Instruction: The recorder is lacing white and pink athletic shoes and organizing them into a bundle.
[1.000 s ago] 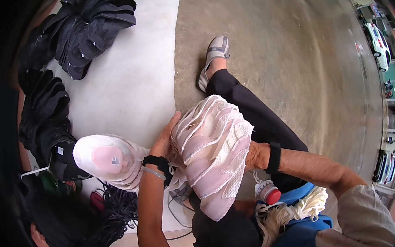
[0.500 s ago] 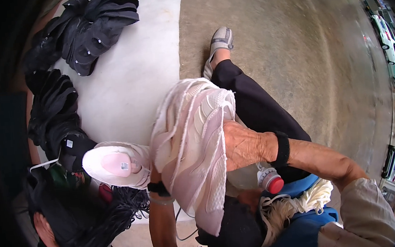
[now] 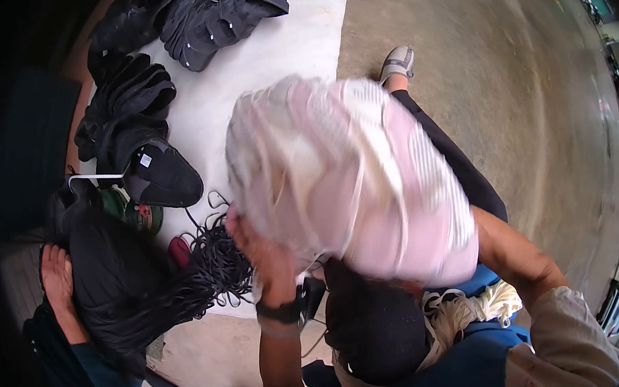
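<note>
A thick stack of pink and white shoe uppers is raised over my lap, smeared by motion. My left hand grips its lower left side, thumb showing at the edge and the other fingers partly hidden. Behind the stack's right side, my right hand is out of sight; only the right forearm reaches in under it. A bunch of cream laces lies on my blue apron. Close to my left hand is a tangle of black laces.
Stacks of black shoe uppers lie on the white sheet, with one black upper nearer. Another person's hand rests against a black bundle at left. My outstretched foot is on the concrete floor.
The stack has swung up and right, turning broader side toward me. My left hand has come into sight at its edge. The single pink upper at left and the red-capped bottle no longer show separately.
</note>
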The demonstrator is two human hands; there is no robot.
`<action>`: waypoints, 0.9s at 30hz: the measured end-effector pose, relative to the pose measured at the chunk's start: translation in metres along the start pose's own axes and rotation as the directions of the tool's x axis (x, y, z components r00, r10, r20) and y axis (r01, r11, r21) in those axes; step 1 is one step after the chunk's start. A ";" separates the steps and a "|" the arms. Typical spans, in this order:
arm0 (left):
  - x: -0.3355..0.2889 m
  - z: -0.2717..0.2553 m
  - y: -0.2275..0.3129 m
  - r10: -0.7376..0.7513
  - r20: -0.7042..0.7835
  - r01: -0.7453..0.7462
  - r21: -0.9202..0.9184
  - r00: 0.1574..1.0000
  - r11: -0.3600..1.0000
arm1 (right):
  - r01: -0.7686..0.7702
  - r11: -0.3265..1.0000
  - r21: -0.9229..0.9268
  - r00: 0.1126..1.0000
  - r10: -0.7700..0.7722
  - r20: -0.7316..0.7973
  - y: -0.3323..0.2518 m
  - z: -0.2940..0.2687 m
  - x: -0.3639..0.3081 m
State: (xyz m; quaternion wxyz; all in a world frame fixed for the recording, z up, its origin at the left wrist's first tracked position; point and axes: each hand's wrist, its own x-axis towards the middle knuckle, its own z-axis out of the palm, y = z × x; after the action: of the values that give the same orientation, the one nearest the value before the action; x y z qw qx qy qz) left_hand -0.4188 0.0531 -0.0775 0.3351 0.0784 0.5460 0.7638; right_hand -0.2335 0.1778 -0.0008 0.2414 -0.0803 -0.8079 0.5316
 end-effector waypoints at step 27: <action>0.083 0.055 -0.018 -0.192 0.265 0.105 0.309 0.945 0.945 | -0.390 0.713 0.583 0.839 0.536 -0.094 0.124 -0.067 -0.069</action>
State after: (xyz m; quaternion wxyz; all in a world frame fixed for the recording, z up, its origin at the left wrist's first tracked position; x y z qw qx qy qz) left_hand -0.4481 0.1488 -0.0931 0.4537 0.1966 0.6013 0.6277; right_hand -0.1572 0.2579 -0.1118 0.2141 -0.2782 -0.5389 0.7658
